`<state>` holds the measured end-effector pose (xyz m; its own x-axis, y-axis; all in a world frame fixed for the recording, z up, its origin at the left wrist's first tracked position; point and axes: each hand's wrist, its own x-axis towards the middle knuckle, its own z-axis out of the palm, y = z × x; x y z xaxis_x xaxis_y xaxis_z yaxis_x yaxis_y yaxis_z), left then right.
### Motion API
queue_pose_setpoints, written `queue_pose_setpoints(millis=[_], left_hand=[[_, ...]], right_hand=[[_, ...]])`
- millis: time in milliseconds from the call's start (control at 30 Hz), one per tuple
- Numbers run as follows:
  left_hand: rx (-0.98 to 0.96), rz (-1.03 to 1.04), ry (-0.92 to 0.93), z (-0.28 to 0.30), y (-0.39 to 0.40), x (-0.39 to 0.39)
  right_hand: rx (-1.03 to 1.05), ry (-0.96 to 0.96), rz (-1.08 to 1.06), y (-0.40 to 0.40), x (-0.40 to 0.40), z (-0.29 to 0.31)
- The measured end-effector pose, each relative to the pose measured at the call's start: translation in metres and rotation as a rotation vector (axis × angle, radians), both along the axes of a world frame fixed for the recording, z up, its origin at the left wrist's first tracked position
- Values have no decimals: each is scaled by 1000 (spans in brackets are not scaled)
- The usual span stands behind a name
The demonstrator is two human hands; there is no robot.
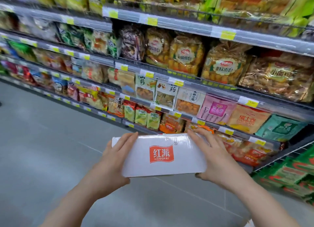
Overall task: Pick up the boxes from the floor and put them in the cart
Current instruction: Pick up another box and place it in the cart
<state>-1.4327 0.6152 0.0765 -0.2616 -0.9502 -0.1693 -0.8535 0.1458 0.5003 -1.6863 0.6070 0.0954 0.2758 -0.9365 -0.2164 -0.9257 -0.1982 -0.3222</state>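
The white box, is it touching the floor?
Apart. The head view shows the white Hongpai box held up between the left hand and right hand, grey floor far below.

You are standing in a shop aisle, a supermarket by the look of it: long grey shelves [186,28] in tiers carry rows of bagged snacks [185,55], yellow price tags [227,35] line every shelf edge, and a grey floor [42,141] runs alongside.

Both forearms reach forward; the left hand [114,156] and the right hand [214,157] grip the box [163,156] at its two ends.
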Motion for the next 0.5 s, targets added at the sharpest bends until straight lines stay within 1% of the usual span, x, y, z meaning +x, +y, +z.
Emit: queue_pose_setpoints(millis=[33, 233, 333, 500], left_hand=[[-2, 12, -18, 1, -1, 10], [-44, 165, -104, 11, -17, 170], [-56, 203, -134, 10, -24, 250], [-22, 299, -111, 13, -25, 342]], right_hand=[[3, -4, 15, -3, 13, 2], [0, -46, 152, -53, 175, 8], [-22, -61, 235, -72, 254, 7], [-14, -43, 335, -96, 351, 7]])
